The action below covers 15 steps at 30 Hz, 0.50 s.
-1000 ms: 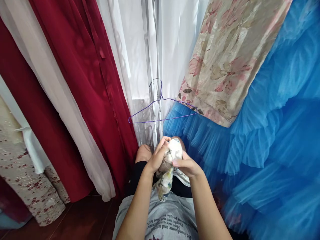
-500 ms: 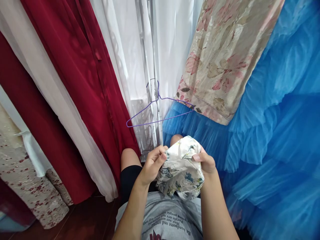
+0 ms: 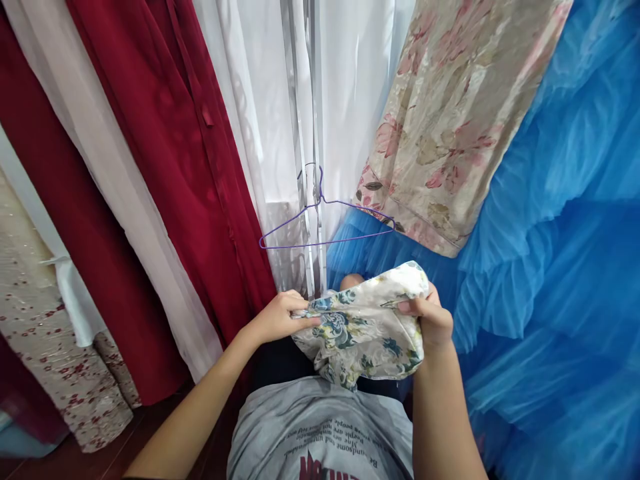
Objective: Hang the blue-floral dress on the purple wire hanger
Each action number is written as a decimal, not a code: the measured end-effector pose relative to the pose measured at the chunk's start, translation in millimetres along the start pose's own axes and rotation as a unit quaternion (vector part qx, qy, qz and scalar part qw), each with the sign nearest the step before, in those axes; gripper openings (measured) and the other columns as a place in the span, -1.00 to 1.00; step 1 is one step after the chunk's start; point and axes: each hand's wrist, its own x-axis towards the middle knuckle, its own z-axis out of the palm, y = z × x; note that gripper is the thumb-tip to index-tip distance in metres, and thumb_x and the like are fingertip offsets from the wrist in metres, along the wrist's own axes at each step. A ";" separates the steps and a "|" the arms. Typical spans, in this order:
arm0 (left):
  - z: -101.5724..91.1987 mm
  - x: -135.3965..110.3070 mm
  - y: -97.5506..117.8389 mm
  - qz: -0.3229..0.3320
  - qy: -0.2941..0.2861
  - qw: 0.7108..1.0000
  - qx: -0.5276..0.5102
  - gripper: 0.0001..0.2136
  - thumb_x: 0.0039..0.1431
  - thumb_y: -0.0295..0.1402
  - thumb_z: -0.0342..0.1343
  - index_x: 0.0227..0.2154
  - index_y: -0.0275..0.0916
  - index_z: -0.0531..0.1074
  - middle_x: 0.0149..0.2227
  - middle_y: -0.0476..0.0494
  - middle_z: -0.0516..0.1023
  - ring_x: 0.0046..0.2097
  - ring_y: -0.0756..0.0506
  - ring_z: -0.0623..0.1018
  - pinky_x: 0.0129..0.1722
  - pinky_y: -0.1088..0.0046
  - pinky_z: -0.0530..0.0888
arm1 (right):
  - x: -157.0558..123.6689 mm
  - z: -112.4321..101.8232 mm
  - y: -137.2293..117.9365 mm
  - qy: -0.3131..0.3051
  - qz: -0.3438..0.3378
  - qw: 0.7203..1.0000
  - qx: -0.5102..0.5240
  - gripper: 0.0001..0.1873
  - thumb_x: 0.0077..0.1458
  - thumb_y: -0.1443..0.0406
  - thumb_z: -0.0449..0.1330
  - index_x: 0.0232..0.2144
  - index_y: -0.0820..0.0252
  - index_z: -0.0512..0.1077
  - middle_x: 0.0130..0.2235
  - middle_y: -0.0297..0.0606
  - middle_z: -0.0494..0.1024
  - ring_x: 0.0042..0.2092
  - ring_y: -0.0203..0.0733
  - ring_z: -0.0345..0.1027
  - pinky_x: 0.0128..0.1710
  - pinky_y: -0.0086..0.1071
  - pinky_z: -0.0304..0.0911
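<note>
A white floral-print cloth, with blue, green and yellow patterns, is stretched between my two hands above my lap. What kind of garment it is cannot be made out. My left hand pinches its left edge between thumb and fingers. At the other side, my right hand grips the right end, thumb on top and fingers partly hidden behind the fabric. Beyond the cloth, a bare purple wire hanger hangs at a metal upright, touched by neither hand.
Dark red fabric and a pale pink length hang to the left. White cloth hangs behind the metal upright. To the right are a beige floral garment and ruffled blue tulle.
My left hand has moved left and my right hand slightly right, spreading the cloth wider between them. The bunched fabric is now more stretched out. The hanger still hangs in place.
</note>
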 end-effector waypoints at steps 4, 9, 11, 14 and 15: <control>-42.7 -2.8 -40.7 0.023 0.052 0.996 0.067 -0.74 -0.18 -0.14 0.48 -0.65 -0.11 0.53 -0.54 -0.06 0.52 -0.34 -0.16 0.55 -0.11 0.31 0.40 | 23.8 -18.8 -4.5 0.045 -0.053 0.996 -0.051 -0.75 -0.33 0.37 0.31 -0.43 0.16 0.59 -0.46 -0.22 0.58 -0.44 -0.01 0.46 -0.42 -0.19 0.38; -103.9 -4.2 -90.8 -0.039 0.094 0.979 0.179 -0.84 -0.12 -0.17 0.44 -0.53 -0.07 0.62 -0.43 -0.11 0.61 -0.25 -0.19 0.57 0.01 0.29 0.34 | 85.8 -15.8 -0.3 -0.034 -0.103 0.958 -0.264 -0.83 -0.25 0.30 0.41 -0.49 0.22 0.57 -0.48 -0.31 0.55 -0.46 -0.18 0.33 -0.44 -0.36 0.22; -125.4 0.4 -102.3 -0.059 0.108 0.972 0.200 -0.85 -0.05 -0.17 0.39 -0.51 -0.09 0.62 -0.40 -0.12 0.62 -0.25 -0.18 0.56 -0.03 0.32 0.37 | 113.6 -9.3 9.5 -0.073 -0.135 0.925 -0.348 -0.82 -0.15 0.26 0.37 -0.43 0.23 0.56 -0.45 -0.31 0.55 -0.42 -0.19 0.33 -0.39 -0.38 0.20; -149.8 14.0 -105.5 -0.058 0.124 0.973 0.185 -0.81 0.06 -0.14 0.28 -0.49 -0.14 0.59 -0.42 -0.09 0.61 -0.32 -0.16 0.54 -0.15 0.37 0.43 | 149.5 -3.9 30.2 -0.100 -0.157 0.870 -0.456 -0.82 -0.03 0.23 0.26 -0.38 0.24 0.54 -0.39 -0.27 0.57 -0.34 -0.17 0.35 -0.28 -0.36 0.20; -155.2 20.0 -103.2 -0.055 0.118 0.974 0.187 -0.79 0.11 -0.14 0.22 -0.45 -0.16 0.59 -0.38 -0.09 0.61 -0.29 -0.16 0.55 -0.13 0.36 0.44 | 158.5 -3.5 37.1 -0.107 -0.148 0.852 -0.491 -0.82 -0.01 0.22 0.22 -0.43 0.23 0.52 -0.42 -0.28 0.54 -0.36 -0.18 0.32 -0.30 -0.36 0.18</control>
